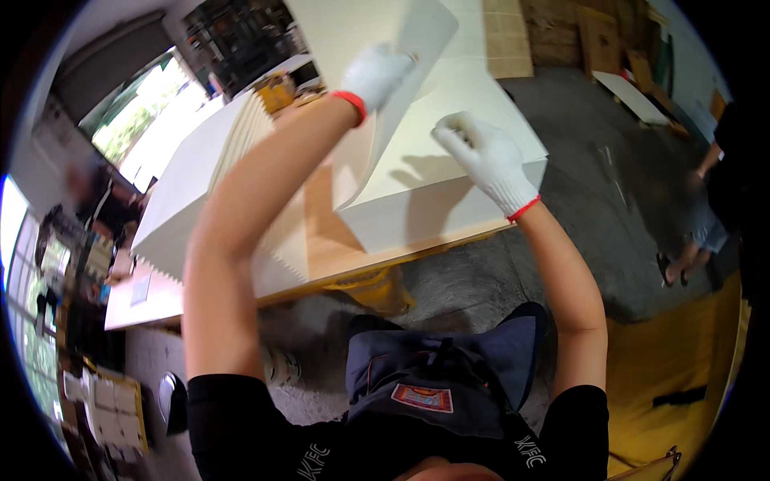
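Both my hands wear white knit gloves with red cuffs. My left hand [375, 74] grips the upper part of a large cream sheet [353, 32] that is lifted and curls up off the pile. My right hand [484, 157] rests with fingers bent on the top of a thick stack of cream sheets [449, 210], close to its right edge. The stack lies on a wooden work table [321, 248].
A fanned, slanted stack of cream sheets [204, 180] lies to the left on the table. A yellow support [377, 289] stands under the table. Grey concrete floor [577, 160] spreads to the right, where another person's legs [698, 240] stand. Wooden boards [553, 32] lie at the back.
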`<state>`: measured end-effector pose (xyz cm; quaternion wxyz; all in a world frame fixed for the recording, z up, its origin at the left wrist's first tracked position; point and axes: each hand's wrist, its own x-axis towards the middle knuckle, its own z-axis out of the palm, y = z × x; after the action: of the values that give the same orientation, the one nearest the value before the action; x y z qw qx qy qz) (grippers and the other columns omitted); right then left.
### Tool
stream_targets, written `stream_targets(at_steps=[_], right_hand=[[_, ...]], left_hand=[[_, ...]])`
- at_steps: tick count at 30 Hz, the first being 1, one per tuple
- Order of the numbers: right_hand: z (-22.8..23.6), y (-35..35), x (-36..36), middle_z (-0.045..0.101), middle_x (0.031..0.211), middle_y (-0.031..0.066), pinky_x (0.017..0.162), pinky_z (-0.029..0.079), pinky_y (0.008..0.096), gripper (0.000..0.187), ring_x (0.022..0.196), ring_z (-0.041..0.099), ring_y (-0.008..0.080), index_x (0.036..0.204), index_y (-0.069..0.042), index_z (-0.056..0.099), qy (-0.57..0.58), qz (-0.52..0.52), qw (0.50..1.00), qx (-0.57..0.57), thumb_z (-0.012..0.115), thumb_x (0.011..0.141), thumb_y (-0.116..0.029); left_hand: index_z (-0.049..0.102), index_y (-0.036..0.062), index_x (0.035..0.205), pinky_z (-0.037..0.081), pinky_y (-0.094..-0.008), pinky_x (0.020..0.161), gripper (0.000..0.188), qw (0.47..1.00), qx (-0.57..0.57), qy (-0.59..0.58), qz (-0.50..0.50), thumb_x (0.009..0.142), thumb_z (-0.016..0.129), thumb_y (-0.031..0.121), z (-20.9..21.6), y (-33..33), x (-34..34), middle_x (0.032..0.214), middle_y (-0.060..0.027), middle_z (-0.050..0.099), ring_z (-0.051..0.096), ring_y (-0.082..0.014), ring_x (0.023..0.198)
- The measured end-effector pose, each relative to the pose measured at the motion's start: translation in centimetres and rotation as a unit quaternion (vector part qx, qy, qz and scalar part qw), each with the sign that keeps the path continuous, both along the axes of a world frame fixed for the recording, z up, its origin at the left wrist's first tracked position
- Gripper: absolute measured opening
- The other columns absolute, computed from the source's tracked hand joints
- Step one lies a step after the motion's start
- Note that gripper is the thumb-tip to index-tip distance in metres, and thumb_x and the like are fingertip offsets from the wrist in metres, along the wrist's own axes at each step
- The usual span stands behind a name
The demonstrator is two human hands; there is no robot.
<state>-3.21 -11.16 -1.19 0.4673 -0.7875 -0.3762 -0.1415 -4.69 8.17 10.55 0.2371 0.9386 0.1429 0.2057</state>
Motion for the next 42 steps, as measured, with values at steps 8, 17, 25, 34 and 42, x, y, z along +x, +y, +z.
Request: stream_targets(at_steps=[8,17,25,34,42], right_hand=[[-1.4,13.2,-7.8,0.065,0.120,0.0206,0.105,0.038,0.0486,0.080,0.113,0.061,0.0331,0.127,0.004,0.062,-0.165,0.073,0.935,-0.307,0.063,0.083,-0.063],[-5.2,15.8,-9.1,0.053,0.133,0.0159,0.107,0.029,0.0545,0.091,0.126,0.046,0.0285,0.138,0.001,0.051,-0.221,-0.051,0.906,-0.356,0.066,0.079,-0.066],[-3.1,14.4,-9.3,0.050,0.141,0.0216,0.113,0.028,0.0571,0.100,0.133,0.045,0.0343,0.146,0.006,0.042,-0.181,0.010,0.953,-0.245,0.065,0.082,-0.067],[9.7,11.4,-9.2,0.070,0.109,0.0138,0.063,0.055,0.0312,0.057,0.083,0.070,0.0226,0.150,-0.008,0.044,-0.369,-0.062,0.927,-0.031,0.061,0.100,-0.027],[14.8,8.0,-5.8,0.061,0.137,0.0139,0.102,0.047,0.0304,0.046,0.119,0.061,0.0203,0.142,-0.005,0.057,-0.085,0.119,0.931,0.336,0.059,0.101,-0.026]], left_hand=[[0.061,-0.0017,0.123,0.054,-0.0380,0.086,0.044,0.866,-0.328,-0.353,0.133,0.094,0.070,0.030,2.4,12.6,-10.7,0.120,-0.0146,0.064,0.064,-0.0228,0.100],[0.049,0.0001,0.135,0.057,-0.0389,0.084,0.048,0.757,-0.477,-0.432,0.116,0.094,0.069,0.016,2.1,11.7,-13.8,0.120,-0.0149,0.062,0.065,-0.0259,0.104],[0.054,0.0009,0.131,0.058,-0.0430,0.082,0.043,0.720,-0.536,-0.440,-0.026,0.096,0.067,0.022,4.9,15.6,-13.1,0.121,-0.0152,0.062,0.066,-0.0272,0.104],[0.054,0.0046,0.128,0.046,-0.0438,0.103,0.034,0.589,-0.567,-0.471,-0.332,0.108,0.044,0.030,7.2,11.4,-11.0,0.118,-0.0110,0.061,0.056,-0.0302,0.112],[0.022,0.0018,0.159,0.023,-0.0424,0.123,0.076,0.920,0.085,-0.343,-0.169,0.103,0.053,0.043,13.0,7.8,-22.8,0.164,-0.0232,0.022,0.026,-0.0354,0.150]])
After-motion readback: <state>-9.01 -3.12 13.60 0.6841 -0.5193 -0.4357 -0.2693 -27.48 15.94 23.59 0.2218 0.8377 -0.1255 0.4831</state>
